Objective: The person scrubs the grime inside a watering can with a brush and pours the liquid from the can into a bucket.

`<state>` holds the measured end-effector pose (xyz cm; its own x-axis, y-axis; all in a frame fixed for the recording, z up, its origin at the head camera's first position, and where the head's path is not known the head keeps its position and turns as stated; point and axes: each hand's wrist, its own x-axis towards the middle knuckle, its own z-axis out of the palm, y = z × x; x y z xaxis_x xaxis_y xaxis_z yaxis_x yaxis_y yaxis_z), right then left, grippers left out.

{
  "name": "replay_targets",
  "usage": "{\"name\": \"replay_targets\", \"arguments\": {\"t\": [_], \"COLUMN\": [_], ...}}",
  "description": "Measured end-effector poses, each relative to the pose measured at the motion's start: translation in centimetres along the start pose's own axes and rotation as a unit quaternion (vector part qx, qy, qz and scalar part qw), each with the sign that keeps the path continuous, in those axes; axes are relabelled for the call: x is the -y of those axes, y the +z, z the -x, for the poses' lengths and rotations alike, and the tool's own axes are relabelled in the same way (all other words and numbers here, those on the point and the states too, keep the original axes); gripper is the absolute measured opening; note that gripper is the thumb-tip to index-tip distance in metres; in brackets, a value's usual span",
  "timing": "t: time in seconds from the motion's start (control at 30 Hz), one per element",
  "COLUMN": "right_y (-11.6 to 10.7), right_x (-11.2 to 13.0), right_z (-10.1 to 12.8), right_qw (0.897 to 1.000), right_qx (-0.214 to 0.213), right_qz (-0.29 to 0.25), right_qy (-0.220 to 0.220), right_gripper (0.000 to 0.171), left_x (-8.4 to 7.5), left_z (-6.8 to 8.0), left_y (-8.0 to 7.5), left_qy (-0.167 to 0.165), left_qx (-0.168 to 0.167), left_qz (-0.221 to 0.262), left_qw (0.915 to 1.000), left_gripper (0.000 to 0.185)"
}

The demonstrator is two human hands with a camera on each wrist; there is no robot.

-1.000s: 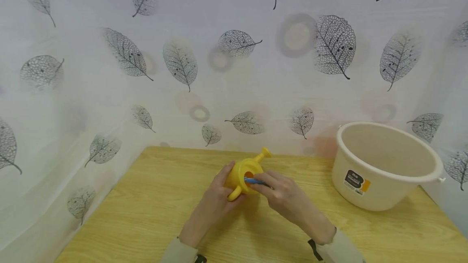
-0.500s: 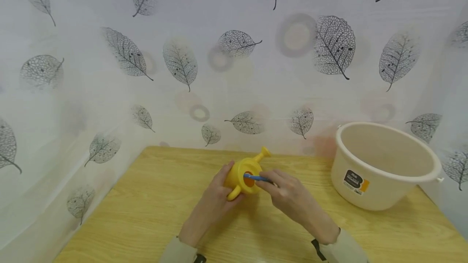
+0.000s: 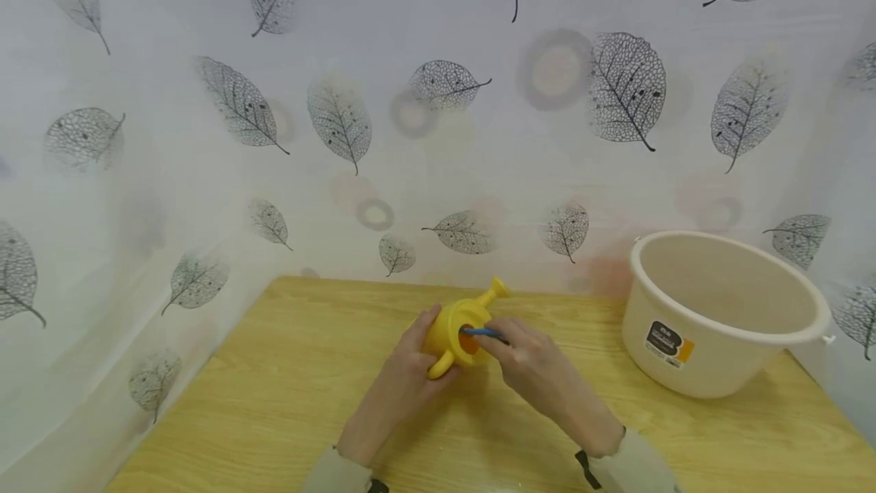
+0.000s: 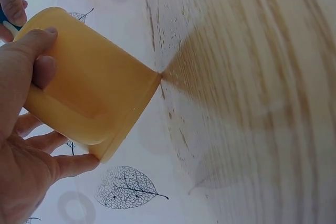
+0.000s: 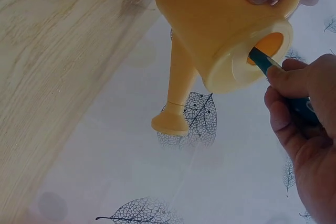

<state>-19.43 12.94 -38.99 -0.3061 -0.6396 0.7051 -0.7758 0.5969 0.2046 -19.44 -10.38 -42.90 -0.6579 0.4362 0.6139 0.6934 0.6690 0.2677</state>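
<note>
A yellow watering can (image 3: 441, 333) is tilted with its round opening toward me and its spout pointing to the back right. My left hand (image 3: 393, 390) grips its body beside the loop handle. In the left wrist view the base edge of the can (image 4: 100, 77) meets the tabletop. With thumb and fingers my right hand (image 3: 541, 371) pinches a slim blue stick (image 3: 484, 332), shaped like a toothbrush handle. In the right wrist view the blue stick (image 5: 260, 60) enters the opening, and its far end is hidden inside.
A large cream bucket (image 3: 705, 360) with a black and orange label stands at the right of the wooden table (image 3: 287, 394). Behind the table hangs a pale sheet (image 3: 465, 158) printed with leaves.
The blue stick slid partly back out of the opening half a second ago and now reaches deeper inside again, my right hand moving with it. The can stays nearly in place.
</note>
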Motion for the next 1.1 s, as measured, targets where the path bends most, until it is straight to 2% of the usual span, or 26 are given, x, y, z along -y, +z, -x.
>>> {"name": "replay_targets", "arguments": {"t": [0.23, 0.37, 0.53, 0.63, 0.73, 0.9, 1.1], "right_y": [-0.1, -0.4, -1.0, -1.3, -1.5, -1.8, -1.9], "right_x": [0.1, 0.2, 0.5, 0.7, 1.0, 1.3, 1.4], "right_z": [0.2, 0.0, -0.1, -0.1, -0.3, -0.7, -1.0], "right_qw": [1.000, 1.000, 1.000, 1.000, 0.999, 0.999, 1.000], "right_qx": [0.005, -0.002, -0.007, -0.013, -0.022, -0.028, -0.023], "right_qz": [-0.006, -0.003, 0.004, 0.008, 0.017, 0.025, 0.021], "right_qy": [0.014, 0.006, -0.003, -0.010, -0.015, -0.008, 0.002], "right_gripper": [0.048, 0.047, 0.029, 0.025, 0.030, 0.055, 0.055], "left_x": [-0.1, -0.1, -0.2, -0.1, -0.1, 0.1, 0.1], "left_z": [0.0, 0.0, -0.1, -0.1, 0.0, 0.0, 0.0], "left_y": [-0.2, -0.3, -0.4, -0.3, -0.2, 0.0, 0.0], "left_qy": [-0.012, -0.021, -0.026, -0.018, -0.009, -0.005, -0.005], "left_qx": [0.003, 0.008, 0.010, 0.006, 0.003, 0.002, 0.005], "left_qz": [0.003, 0.009, 0.012, 0.009, 0.006, 0.003, 0.006], "left_qw": [0.9999, 0.9997, 0.9996, 0.9998, 0.9999, 1.0000, 1.0000], "left_gripper": [0.030, 0.031, 0.031, 0.032, 0.033, 0.034, 0.034]}}
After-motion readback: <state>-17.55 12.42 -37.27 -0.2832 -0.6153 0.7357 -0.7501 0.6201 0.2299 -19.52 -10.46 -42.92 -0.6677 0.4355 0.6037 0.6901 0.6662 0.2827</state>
